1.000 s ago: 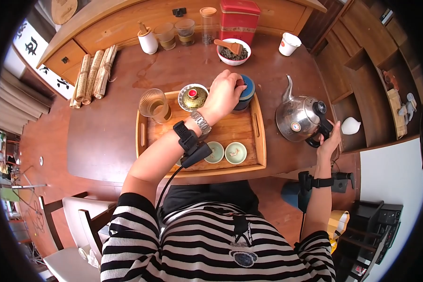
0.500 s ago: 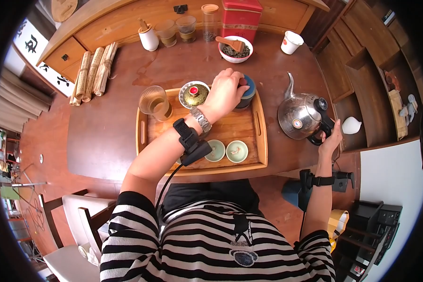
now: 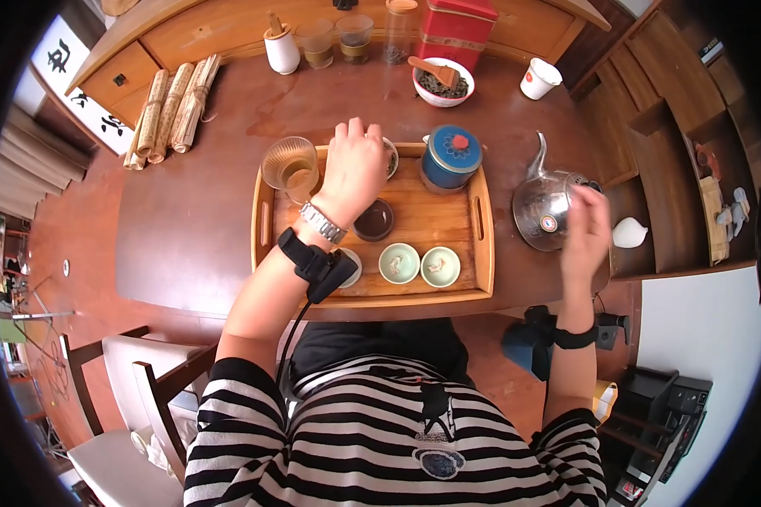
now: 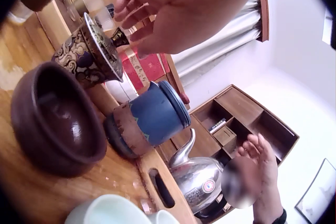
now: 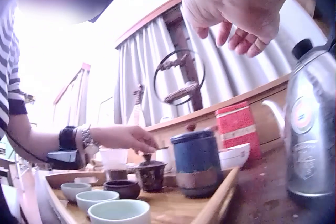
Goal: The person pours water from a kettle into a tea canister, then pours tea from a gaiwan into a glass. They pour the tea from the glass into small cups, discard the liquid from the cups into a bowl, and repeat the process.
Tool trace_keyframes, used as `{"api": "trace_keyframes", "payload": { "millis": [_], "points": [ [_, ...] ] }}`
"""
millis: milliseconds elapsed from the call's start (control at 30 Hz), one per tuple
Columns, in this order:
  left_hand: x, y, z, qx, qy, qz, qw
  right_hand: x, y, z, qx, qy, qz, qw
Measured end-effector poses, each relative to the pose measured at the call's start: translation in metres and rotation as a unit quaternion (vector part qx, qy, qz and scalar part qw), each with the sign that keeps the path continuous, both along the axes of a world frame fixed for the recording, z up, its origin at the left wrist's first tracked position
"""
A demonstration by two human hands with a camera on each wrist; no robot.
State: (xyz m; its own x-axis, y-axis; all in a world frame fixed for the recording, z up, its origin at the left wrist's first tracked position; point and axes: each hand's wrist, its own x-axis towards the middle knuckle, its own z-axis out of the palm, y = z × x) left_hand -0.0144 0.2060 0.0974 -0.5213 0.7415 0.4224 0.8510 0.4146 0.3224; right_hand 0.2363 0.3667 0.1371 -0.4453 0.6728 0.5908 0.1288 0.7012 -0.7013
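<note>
My left hand is over the dark patterned gaiwan, covering much of it in the head view. In the left wrist view, its loosely bent fingers are right by the lid knob. A blue lidded jar stands to the right on the wooden tray. Nearer me are a dark brown bowl and pale green cups, one partly hidden by my left wrist. My right hand, fingers relaxed and holding nothing, hovers by the handle side of the steel kettle.
A ribbed glass vessel stands at the tray's left. Behind are a white bowl of tea leaves with a wooden scoop, a red tin and a paper cup. Bamboo rolls lie at left; shelves rise at right.
My left hand has left the blue jar's lid and moved left to the gaiwan. My right hand has let go of the kettle handle and lifted. The head view has shifted slightly.
</note>
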Motion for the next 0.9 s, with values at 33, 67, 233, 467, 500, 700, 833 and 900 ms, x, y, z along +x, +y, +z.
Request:
{"api": "trace_keyframes", "payload": {
  "millis": [33,67,233,467,500,700,833,900],
  "points": [
    [0.000,-0.002,-0.005,-0.011,0.022,0.000,1.000,-0.016,-0.006,-0.001,0.000,-0.039,0.059,0.997],
    [0.001,-0.003,-0.008,-0.036,0.018,0.000,0.999,-0.032,-0.011,-0.003,0.011,-0.070,0.091,0.993],
    [0.001,-0.008,-0.019,0.018,-0.025,-0.006,1.000,-0.094,-0.015,-0.027,0.028,-0.167,0.170,0.971],
    [0.002,-0.011,-0.012,0.028,0.037,-0.029,0.999,-0.112,-0.006,-0.055,0.042,-0.143,0.181,0.972],
    [0.002,-0.010,-0.014,0.027,0.042,-0.025,0.998,-0.112,-0.002,-0.061,0.036,-0.136,0.187,0.972],
    [-0.001,-0.005,-0.028,0.092,-0.015,-0.025,0.995,-0.111,-0.002,-0.068,0.046,-0.121,0.168,0.977],
    [-0.001,-0.009,-0.020,0.154,-0.079,-0.036,0.984,-0.114,-0.005,-0.070,0.066,-0.127,0.154,0.978],
    [-0.001,-0.010,-0.015,0.234,-0.158,-0.054,0.958,-0.115,-0.004,-0.073,0.060,-0.110,0.166,0.978]
  ]
}}
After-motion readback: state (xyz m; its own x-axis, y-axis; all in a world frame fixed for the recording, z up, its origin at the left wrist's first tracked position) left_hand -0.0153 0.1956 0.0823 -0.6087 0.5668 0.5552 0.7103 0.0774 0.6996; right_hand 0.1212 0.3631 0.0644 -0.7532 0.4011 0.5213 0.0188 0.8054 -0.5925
